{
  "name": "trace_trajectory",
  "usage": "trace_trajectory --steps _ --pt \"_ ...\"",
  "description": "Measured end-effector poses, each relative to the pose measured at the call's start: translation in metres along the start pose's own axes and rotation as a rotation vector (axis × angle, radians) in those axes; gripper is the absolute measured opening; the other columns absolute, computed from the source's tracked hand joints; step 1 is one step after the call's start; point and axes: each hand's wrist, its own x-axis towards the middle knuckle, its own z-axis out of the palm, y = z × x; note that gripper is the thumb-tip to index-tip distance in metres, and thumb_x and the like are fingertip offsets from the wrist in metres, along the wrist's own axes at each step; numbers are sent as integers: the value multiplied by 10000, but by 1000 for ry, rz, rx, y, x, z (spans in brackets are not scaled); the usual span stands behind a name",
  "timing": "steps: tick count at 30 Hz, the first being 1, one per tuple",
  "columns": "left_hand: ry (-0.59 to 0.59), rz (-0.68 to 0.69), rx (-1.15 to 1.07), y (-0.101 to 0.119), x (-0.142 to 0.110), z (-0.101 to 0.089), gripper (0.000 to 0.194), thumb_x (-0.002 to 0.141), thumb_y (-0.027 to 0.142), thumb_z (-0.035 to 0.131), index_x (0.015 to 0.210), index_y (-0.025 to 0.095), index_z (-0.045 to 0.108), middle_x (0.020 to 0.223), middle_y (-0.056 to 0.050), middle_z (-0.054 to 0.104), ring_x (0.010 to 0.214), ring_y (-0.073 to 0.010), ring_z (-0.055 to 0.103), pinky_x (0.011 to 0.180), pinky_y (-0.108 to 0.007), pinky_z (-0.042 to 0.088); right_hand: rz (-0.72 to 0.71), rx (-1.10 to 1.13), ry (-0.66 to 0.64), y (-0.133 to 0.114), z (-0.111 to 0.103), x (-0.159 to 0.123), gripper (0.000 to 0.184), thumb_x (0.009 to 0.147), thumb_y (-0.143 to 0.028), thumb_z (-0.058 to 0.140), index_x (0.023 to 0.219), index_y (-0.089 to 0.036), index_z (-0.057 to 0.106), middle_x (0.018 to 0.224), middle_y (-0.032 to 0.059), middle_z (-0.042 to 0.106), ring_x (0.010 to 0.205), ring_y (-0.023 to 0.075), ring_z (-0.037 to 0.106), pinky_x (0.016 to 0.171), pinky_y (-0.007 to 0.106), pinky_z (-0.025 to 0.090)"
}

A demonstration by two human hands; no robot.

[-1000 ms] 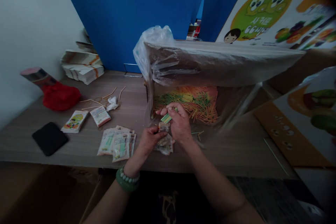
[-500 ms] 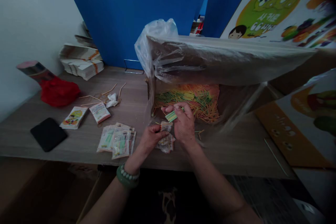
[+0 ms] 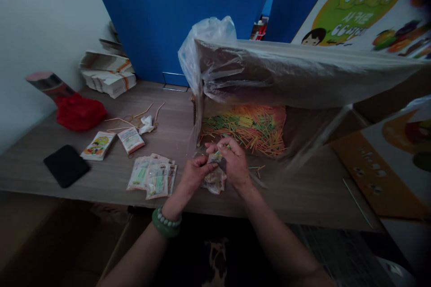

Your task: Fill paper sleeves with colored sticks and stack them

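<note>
Wood-grain table [image 3: 299, 195], blue panel [image 3: 178, 13] behind, packet-filling in hand by the looks of it.
Clear packet [image 3: 213, 159] clamped between thumb and fingers of the left hand [image 3: 193, 175], just below center of frame; green sticks [image 3: 218, 154] right at its top, wrapped by curled fingers of the right hand [image 3: 236, 163]. Probably needs mouth held open next and sticks eased in.

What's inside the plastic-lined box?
Loose thin sticks, green, yellow and orange, lie heaped in the plastic-lined box. They cover what is beneath them; the right hand hides part of the near edge.
</note>
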Motion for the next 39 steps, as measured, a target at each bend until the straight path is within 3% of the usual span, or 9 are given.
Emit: trace_trajectory --steps 6,11,15,18,23,26,31,34,39 --pt "-3 145 88 -1 3 -1 281 778 445 708 749 167 738 724 -12 646 714 -155 544 672 -255 402 57 -196 -165 8 -6 6 153 880 -361 556 786 -247 596 1069 44 751 1180 215 626 1061 453 424" --pt "26 76 -142 -2 5 -15 399 756 499 736 972 164 762 856 -44 703 815 -179 600 742 -280 459 54 -416 -300 13 -24 3 356 854 -407 590 1182 -275 630 1397 62 591 1322 222 512 1115 436 361" --pt "-3 95 -183 4 -2 -25 389 719 482 783 930 155 775 966 -75 726 856 -181 618 776 -285 478 134 -559 -227 21 -30 -3 209 780 -315 587 956 -244 673 1016 31 707 998 215 631 921 372 458" --pt "-28 66 -181 9 -14 -23 389 705 491 788 903 157 775 861 -56 729 786 -171 617 749 -291 484 152 -644 -213 24 -23 -11 96 749 -284 554 687 -217 582 714 -12 602 755 173 565 738 296 427" --pt "60 99 -73 7 -39 -25 263 713 411 767 780 157 754 794 -47 705 765 -166 596 731 -289 468 142 -637 -368 22 -3 -32 155 766 -287 532 631 -210 529 665 -15 553 703 159 524 686 276 388" --pt "250 144 149 1 -52 -47 214 796 362 673 714 167 705 702 -15 634 687 -148 537 690 -290 437 149 -684 -414 21 -7 -42 136 806 -286 506 735 -217 601 740 -2 621 739 168 566 706 283 412" --pt "612 283 1031 -12 -54 -94 229 912 254 526 888 165 735 946 -98 648 935 -241 550 852 -379 403 133 -1210 -169 17 -31 -50 228 865 -241 467 968 -198 665 1034 90 692 990 241 605 879 361 430" --pt "654 193 1429 -16 -45 -107 281 954 293 489 985 165 736 1039 -141 629 991 -292 526 841 -412 376 189 -1464 -162 16 -32 -54 293 905 -290 481 1105 -169 659 1170 145 657 1103 293 572 933 403 415" --pt "640 163 1603 -10 -36 -117 371 997 386 422 1060 167 715 1062 -149 633 995 -308 532 830 -420 373 223 -1608 -221 27 -18 -57 357 912 -377 524 1178 -166 631 1208 156 617 1128 306 539 934 411 401"
